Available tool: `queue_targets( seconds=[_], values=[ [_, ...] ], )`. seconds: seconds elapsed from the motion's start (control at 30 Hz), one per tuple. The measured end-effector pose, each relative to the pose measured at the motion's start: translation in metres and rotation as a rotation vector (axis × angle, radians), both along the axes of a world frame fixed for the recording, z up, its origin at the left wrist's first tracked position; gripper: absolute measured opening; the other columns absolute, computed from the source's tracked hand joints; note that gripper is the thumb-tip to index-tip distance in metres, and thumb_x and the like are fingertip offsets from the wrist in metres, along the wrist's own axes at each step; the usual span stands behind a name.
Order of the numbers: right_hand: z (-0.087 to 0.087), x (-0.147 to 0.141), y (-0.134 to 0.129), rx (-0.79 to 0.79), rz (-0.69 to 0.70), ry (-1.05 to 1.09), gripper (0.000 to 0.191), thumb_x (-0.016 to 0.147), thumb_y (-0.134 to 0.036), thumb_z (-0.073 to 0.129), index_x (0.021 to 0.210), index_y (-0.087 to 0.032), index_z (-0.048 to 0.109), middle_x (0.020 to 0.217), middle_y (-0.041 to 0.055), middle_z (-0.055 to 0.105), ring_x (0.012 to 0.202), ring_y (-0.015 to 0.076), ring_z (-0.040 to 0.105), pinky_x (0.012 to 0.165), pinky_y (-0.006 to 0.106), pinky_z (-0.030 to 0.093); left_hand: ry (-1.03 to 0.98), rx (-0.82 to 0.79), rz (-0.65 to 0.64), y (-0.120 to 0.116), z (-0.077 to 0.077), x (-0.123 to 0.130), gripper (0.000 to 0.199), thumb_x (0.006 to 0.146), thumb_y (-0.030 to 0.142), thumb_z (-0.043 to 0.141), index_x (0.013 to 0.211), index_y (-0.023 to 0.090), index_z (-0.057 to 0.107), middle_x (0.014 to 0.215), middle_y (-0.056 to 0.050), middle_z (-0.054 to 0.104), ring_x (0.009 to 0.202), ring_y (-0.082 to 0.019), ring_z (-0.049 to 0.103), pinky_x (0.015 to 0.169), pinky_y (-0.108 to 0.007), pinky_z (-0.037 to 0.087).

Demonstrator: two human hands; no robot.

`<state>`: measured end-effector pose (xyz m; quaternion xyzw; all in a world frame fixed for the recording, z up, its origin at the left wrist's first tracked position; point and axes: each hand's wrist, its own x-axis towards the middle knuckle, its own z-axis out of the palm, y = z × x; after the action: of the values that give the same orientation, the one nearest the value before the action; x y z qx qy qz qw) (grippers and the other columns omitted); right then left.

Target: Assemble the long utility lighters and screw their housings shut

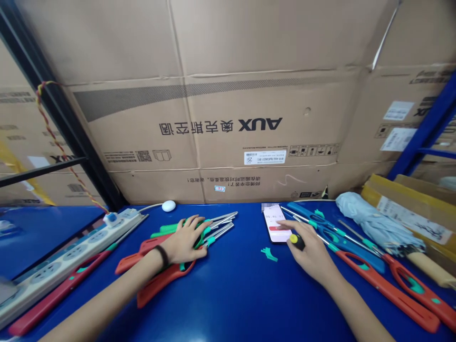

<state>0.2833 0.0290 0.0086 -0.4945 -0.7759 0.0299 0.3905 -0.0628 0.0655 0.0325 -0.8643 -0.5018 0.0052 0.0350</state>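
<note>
Right hand [309,251] is pinching a stubby black handle [298,242] with a finger out on the phone [275,224], which lies long-ways just ahead and way closer to that hand, while the left hand [183,240] wraps over a bunch of red-and-green tools [164,281].

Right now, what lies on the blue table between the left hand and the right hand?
Head view: metal rod ends, a smartphone touched by the right hand, a small green plastic piece, and bare blue table.

left wrist [159,254]: black band [163,255] | left forearm [107,292]: bare | right forearm [351,308]: bare
</note>
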Motion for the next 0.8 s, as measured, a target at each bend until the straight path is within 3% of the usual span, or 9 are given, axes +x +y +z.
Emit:
queue_targets(
  seconds=[0.17, 0.4, 0.6, 0.7, 0.8],
  values=[
    [0.004, -0.008, -0.007, 0.112, 0.088, 0.108, 0.026, 0.079, -0.007, 0.043, 0.088, -0.023, 0.062, 0.086, 0.0057, 0.067, 0.084, 0.0226, 0.064, 0.072, 0.034, 0.052, 0.047, -0.041, -0.176, 0.051, 0.003, 0.022, 0.065, 0.081, 0.038, 0.050, 0.142, 0.023, 0.034, 0.138, -0.015, 0.044, 0.125, -0.035, 0.042, 0.099, -0.052, 0.033],
    [0.008, -0.010, -0.009, 0.078, 0.109, 0.113, 0.022, 0.080, -0.006, 0.043, 0.083, -0.022, 0.058, 0.081, 0.0046, 0.065, 0.079, 0.0209, 0.063, 0.068, 0.031, 0.052, 0.149, -0.034, -0.311, 0.094, 0.004, 0.023, 0.059, 0.085, 0.034, 0.049, 0.141, 0.022, 0.035, 0.140, -0.015, 0.044, 0.125, -0.031, 0.044, 0.101, -0.043, 0.032],
    [0.008, -0.009, -0.008, 0.070, 0.117, 0.093, 0.022, 0.079, -0.005, 0.043, 0.081, -0.022, 0.057, 0.080, 0.0044, 0.065, 0.078, 0.0204, 0.063, 0.067, 0.030, 0.051, 0.116, 0.079, -0.269, 0.089, 0.010, 0.028, 0.055, 0.087, 0.040, 0.053, 0.136, 0.020, 0.041, 0.140, -0.015, 0.044, 0.127, -0.032, 0.041, 0.105, -0.047, 0.024],
    [0.009, -0.010, -0.008, 0.064, 0.132, 0.081, 0.021, 0.079, -0.006, 0.045, 0.081, -0.022, 0.057, 0.079, 0.0042, 0.065, 0.077, 0.0203, 0.063, 0.064, 0.029, 0.051, 0.048, 0.161, -0.178, 0.076, 0.015, 0.020, 0.062, 0.085, 0.053, 0.053, 0.132, 0.015, 0.042, 0.134, -0.018, 0.046, 0.121, -0.033, 0.044, 0.099, -0.044, 0.032],
    [0.009, -0.011, -0.009, 0.056, 0.138, 0.083, 0.021, 0.078, -0.006, 0.045, 0.081, -0.023, 0.058, 0.080, 0.0040, 0.065, 0.076, 0.0202, 0.064, 0.064, 0.029, 0.051, 0.011, 0.190, -0.080, 0.068, 0.019, 0.005, 0.052, 0.084, 0.057, 0.051, 0.112, 0.013, 0.055, 0.111, -0.015, 0.055, 0.101, -0.030, 0.053, 0.083, -0.039, 0.043]
  ],
)
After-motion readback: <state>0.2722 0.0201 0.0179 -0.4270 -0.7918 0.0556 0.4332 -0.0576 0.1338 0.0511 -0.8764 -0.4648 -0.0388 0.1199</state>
